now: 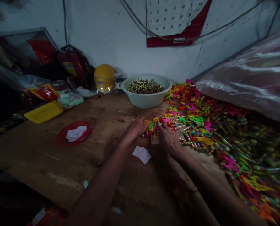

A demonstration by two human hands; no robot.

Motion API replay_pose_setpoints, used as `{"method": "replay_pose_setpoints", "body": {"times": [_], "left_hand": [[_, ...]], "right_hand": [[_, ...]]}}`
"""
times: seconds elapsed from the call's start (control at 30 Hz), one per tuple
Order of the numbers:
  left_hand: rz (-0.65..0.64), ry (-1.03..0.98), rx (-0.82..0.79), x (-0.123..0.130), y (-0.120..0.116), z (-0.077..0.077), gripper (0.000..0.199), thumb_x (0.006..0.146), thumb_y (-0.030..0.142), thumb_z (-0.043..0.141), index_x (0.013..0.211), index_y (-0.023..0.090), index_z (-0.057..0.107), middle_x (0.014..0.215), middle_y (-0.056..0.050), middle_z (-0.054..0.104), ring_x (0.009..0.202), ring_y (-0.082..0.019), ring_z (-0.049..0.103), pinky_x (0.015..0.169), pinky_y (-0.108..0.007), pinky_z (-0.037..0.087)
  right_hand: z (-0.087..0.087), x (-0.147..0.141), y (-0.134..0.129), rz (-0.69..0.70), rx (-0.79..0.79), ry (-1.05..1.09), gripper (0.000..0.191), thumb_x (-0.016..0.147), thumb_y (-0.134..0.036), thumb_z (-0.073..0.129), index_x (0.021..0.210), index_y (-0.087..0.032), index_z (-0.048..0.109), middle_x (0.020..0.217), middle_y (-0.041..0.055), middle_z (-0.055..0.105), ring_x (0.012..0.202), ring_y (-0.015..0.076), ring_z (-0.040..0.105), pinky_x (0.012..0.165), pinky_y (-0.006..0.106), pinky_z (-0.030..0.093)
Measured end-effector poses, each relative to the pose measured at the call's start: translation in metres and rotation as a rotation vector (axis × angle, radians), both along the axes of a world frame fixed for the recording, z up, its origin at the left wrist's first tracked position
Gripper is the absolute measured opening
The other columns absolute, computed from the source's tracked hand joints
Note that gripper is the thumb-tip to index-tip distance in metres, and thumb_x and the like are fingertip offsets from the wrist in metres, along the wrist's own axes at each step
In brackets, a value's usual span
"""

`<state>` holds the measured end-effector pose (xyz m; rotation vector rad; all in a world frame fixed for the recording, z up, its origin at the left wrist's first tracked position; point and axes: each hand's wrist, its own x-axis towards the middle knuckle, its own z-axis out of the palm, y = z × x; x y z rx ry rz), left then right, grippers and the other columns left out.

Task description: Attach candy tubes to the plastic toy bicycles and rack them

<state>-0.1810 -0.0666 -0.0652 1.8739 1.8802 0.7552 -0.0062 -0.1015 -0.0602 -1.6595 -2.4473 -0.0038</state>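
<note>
Near side of white basin [146, 100]: my left hand [138, 126] and right hand [169, 138] flank coloured plastic pieces [151, 126]; whether either grips any, I cannot tell.

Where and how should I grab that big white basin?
Probably hold the basin by its flared rim, since it narrows downward. Come from its front left: open tabletop lies there, while colourful plastic pieces crowd its right side.

- Wall calendar [169, 18]: numerals 13 to 16, 20 to 23 and 27 to 30 legible, in rows.
- Paper slips [143, 155]: faint print, illegible.
- Jar label [119, 84]: marks visible, unreadable.
</note>
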Motion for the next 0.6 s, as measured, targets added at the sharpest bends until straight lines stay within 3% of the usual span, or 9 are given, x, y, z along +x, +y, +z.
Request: {"method": "replay_pose_setpoints", "body": {"times": [0.1,0.27,0.37,0.47,0.53,0.6], "left_hand": [[-0.116,-0.113,-0.035,0.008,-0.019,-0.003,0.039,0.075,0.027,0.059,0.113,0.016,0.061,0.108,-0.008,0.065,0.092,-0.019,0.061,0.083,-0.028,0.044],[-0.215,-0.175,-0.088,0.030,-0.058,-0.006,0.047,0.067,0.017,0.062,0.114,0.020,0.062,0.088,-0.003,0.069,0.069,-0.016,0.061,0.069,-0.025,0.046],[-0.228,-0.147,-0.079,0.051,-0.074,-0.001,0.046,0.066,0.017,0.063,0.112,0.022,0.063,0.087,-0.002,0.069,0.072,-0.017,0.061,0.071,-0.025,0.045],[-0.158,-0.100,-0.047,0.060,-0.083,0.006,0.040,0.074,0.019,0.057,0.113,0.022,0.061,0.094,-0.004,0.068,0.076,-0.018,0.061,0.074,-0.027,0.044],[-0.047,-0.060,-0.012,0.059,-0.088,0.007,0.034,0.079,0.023,0.052,0.112,0.019,0.060,0.102,-0.008,0.066,0.081,-0.019,0.060,0.076,-0.029,0.043],[0.051,0.035,-0.014,0.057,-0.094,0.004,0.029,0.079,0.032,0.055,0.103,0.016,0.061,0.099,-0.010,0.064,0.083,-0.021,0.059,0.076,-0.031,0.043]], "right_hand": [[-0.001,0.030,-0.020,-0.035,-0.026,-0.030,0.031,0.085,-0.016,0.037,0.110,-0.019,0.056,0.100,0.0106,0.062,0.066,0.0156,0.058,0.050,0.026,0.031],[0.001,0.077,-0.047,0.022,-0.089,-0.037,0.031,0.084,-0.014,0.039,0.104,-0.021,0.061,0.089,0.0053,0.064,0.060,0.0125,0.054,0.048,0.024,0.027],[0.004,0.090,-0.065,0.017,-0.058,0.010,0.034,0.083,-0.014,0.040,0.111,-0.022,0.058,0.111,0.0068,0.059,0.065,0.0122,0.056,0.049,0.024,0.029],[0.003,0.107,-0.098,-0.004,0.061,0.176,0.031,0.083,-0.017,0.044,0.111,-0.021,0.057,0.119,0.0072,0.055,0.075,0.0142,0.059,0.054,0.023,0.037],[-0.005,0.122,-0.127,0.004,0.097,0.309,0.025,0.084,-0.021,0.046,0.105,-0.021,0.059,0.106,0.0063,0.060,0.078,0.0158,0.059,0.059,0.024,0.041],[-0.015,0.135,-0.154,0.038,0.035,0.402,0.023,0.084,-0.023,0.048,0.105,-0.021,0.058,0.099,0.0061,0.061,0.078,0.0162,0.060,0.060,0.024,0.044]]}}
